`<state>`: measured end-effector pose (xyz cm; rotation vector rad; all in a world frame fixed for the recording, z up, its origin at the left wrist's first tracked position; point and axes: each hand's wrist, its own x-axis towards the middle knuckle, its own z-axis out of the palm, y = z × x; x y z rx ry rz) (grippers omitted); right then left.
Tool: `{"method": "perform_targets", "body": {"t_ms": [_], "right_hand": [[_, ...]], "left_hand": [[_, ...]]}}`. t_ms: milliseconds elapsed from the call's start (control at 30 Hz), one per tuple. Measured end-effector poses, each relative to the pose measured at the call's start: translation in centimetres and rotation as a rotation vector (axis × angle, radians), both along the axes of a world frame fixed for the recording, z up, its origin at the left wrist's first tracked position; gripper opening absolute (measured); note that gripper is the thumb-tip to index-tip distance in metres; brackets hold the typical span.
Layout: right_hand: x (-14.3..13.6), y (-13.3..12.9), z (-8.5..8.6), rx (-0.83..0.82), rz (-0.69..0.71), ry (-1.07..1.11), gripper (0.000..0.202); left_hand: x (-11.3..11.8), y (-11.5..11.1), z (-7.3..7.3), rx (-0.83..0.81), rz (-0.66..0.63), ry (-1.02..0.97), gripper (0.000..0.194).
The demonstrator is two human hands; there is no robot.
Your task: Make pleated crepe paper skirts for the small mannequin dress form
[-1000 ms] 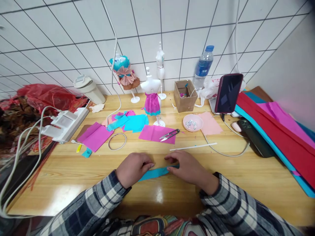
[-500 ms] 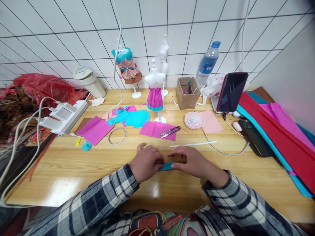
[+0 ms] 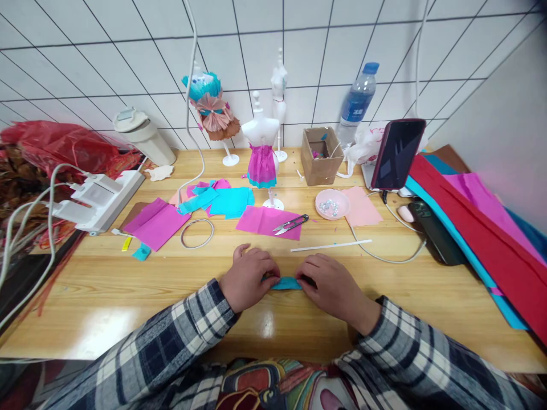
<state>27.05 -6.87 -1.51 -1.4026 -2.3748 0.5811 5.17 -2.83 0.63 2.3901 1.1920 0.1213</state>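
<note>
A narrow folded blue strip (image 3: 286, 283) lies on the wooden table close to me. My left hand (image 3: 250, 278) pinches its left end between thumb and fingers. At the right end, my right hand (image 3: 331, 285) has its fingers and thumb closed on the strip. Beyond my hands are a magenta sheet (image 3: 256, 221) with small thread snips (image 3: 291, 225) on it and a thin white stick (image 3: 331, 246). A white mannequin (image 3: 260, 134) in a magenta and blue skirt stands behind the sheet.
Left are a metal ring (image 3: 197, 234), a magenta square (image 3: 157, 224), blue pieces (image 3: 232, 202) and a power strip (image 3: 115, 199). Behind stand a cardboard box (image 3: 321, 165) and a bottle (image 3: 358, 105). Right are a pink dish (image 3: 332, 204), a propped phone (image 3: 398, 154) and long coloured sheets (image 3: 478, 228).
My right hand's raised fingers have come down and closed on the strip's right end. The whole view has shifted slightly.
</note>
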Motion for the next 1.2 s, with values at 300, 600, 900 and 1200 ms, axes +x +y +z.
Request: {"method": "perform_targets", "body": {"t_ms": [300, 600, 900, 1200], "right_hand": [[0.5, -0.8, -1.0, 0.087, 0.031, -0.016, 0.019], [0.9, -0.8, -1.5, 0.094, 0.061, -0.018, 0.018], [1.4, -0.8, -0.5, 0.199, 0.177, -0.12, 0.025], [3.2, -0.7, -1.0, 0.239, 0.213, -0.158, 0.038]], "left_hand": [[-0.6, -0.1, -0.7, 0.096, -0.152, -0.071, 0.011], [-0.8, -0.4, -1.8, 0.15, -0.164, -0.09, 0.019], [-1.2, -1.2, -1.4, 0.378, -0.27, -0.032, 0.024], [-2.8, -1.7, -2.2, 0.507, -0.405, 0.002, 0.037]]}}
